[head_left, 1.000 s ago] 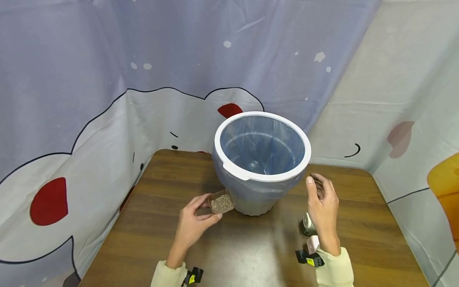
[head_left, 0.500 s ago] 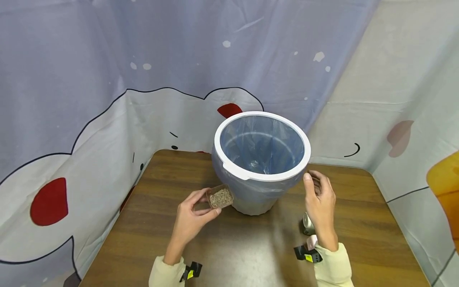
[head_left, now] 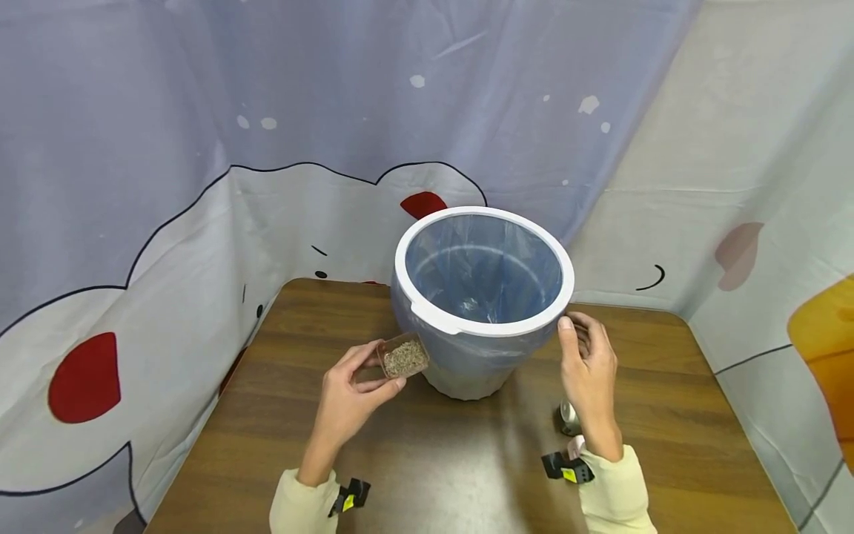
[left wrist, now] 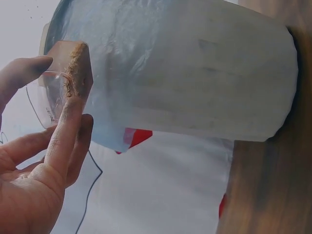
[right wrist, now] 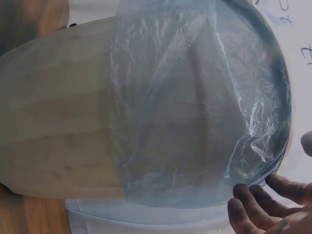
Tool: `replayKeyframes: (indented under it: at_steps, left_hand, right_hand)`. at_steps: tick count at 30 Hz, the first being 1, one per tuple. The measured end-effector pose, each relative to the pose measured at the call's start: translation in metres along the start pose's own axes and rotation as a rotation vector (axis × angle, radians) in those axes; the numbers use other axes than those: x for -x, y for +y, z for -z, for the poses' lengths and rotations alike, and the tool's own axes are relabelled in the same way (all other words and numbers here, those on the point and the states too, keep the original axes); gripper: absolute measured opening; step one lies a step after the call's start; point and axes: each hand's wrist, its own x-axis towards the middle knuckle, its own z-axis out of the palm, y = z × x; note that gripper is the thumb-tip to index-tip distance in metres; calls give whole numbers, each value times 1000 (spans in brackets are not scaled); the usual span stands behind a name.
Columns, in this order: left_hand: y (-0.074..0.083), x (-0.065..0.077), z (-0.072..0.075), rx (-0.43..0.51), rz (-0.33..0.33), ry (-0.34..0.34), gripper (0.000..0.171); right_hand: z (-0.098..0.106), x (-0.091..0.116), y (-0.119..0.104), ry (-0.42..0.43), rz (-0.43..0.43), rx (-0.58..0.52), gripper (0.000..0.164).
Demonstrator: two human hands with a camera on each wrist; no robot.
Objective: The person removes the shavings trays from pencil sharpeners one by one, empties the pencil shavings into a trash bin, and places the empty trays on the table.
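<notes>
Head: L grip (head_left: 350,391) pinches box (left wrist: 62,54) w/ grit (head_left: 405,360); R grip (head_left: 590,371) half-curled, empty, nr lined bin (head_left: 463,371).

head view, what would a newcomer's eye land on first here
The big white-rimmed bin with its bluish liner, standing on the wooden table, probably grabs attention first. Next is the small clear box of brownish grains, held in the left hand at the bin's left. Behind hangs a cartoon-print cloth with bold red patches.
</notes>
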Motion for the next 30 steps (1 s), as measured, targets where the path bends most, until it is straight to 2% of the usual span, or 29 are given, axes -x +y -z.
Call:
replayKeyframes:
  at_steps: [5, 30]
  left_hand:
    - [2, -3, 1, -12, -8, 22, 55]
    - [8, -12, 4, -77, -32, 74, 54]
  right_hand:
    - [-1, 0, -11, 5, 12, -9, 28]
    - [-3, -4, -13, 1, 36, -29, 28]
